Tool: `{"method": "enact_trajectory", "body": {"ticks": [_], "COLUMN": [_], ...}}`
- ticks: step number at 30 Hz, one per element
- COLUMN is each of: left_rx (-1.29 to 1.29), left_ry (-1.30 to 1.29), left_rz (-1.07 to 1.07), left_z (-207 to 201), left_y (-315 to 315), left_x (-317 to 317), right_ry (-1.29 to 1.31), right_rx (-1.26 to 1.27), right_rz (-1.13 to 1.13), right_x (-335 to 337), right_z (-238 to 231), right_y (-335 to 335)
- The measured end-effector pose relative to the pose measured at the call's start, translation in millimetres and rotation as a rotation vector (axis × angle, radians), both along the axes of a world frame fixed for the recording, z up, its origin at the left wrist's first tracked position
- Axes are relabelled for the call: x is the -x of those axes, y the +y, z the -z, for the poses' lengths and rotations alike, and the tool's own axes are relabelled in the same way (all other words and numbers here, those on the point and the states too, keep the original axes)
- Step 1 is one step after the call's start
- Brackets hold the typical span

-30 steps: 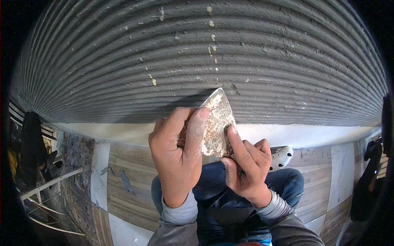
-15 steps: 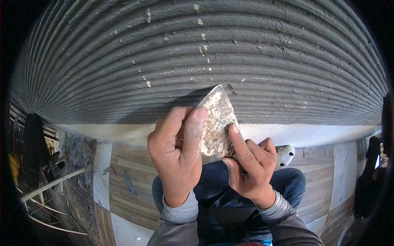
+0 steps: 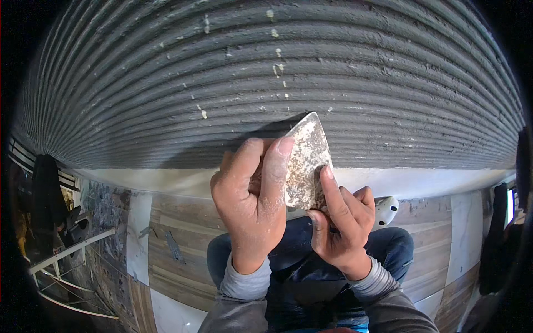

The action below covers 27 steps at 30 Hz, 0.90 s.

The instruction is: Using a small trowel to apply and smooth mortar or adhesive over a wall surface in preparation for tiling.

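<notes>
A pale-crusted, pointed metal blade [image 3: 306, 166] is held up in the bare left hand [image 3: 250, 208].
Its left side is clamped by the left fingers; its right side is touched by the bare right hand's [image 3: 347, 236] index finger, whether gripped cannot be told. Behind the tip, a dark grey, horizontally ridged wall [image 3: 355, 61] is seen.

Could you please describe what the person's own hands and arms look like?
Both the left hand and the right hand are bare, without gloves, and pale dust speckles the left one. The arms wear long grey sleeves ending in lighter grey cuffs; the right cuff is bunched into folds.
</notes>
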<state>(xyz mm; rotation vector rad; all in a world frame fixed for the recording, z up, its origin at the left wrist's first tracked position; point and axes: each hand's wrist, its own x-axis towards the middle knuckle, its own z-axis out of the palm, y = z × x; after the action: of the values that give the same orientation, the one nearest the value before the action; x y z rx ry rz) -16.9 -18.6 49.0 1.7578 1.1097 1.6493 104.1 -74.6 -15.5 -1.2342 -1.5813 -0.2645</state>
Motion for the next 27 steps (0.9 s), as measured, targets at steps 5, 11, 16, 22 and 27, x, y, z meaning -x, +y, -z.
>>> {"method": "enact_trajectory", "body": {"ticks": [5,11,16,22,27], "left_rx": [0.005,-0.097,-0.086,-0.162,-0.087], "left_ry": [0.086,-0.010,-0.024,0.090,0.140], "left_rz": [-0.030,0.033,0.034,0.060,-0.048], "left_z": [-1.2,4.9,6.9,8.5,1.8], "left_y": [-4.0,8.6,10.6,10.0,-1.4], "left_x": [12.1,4.5,3.5,-1.8,12.9], "right_ry": [0.016,0.010,0.017,0.032,0.030], "right_rx": [0.066,0.038,-0.001,-0.107,-0.001], "right_rz": [-0.110,-0.066,-0.024,-0.002,-0.122], "right_x": [-2.2,-3.1,0.9,-0.6,-1.1], "right_z": [-5.6,-7.0,0.1,8.7,-1.3], "right_y": [-0.8,1.9,2.4,7.3,2.6]}}
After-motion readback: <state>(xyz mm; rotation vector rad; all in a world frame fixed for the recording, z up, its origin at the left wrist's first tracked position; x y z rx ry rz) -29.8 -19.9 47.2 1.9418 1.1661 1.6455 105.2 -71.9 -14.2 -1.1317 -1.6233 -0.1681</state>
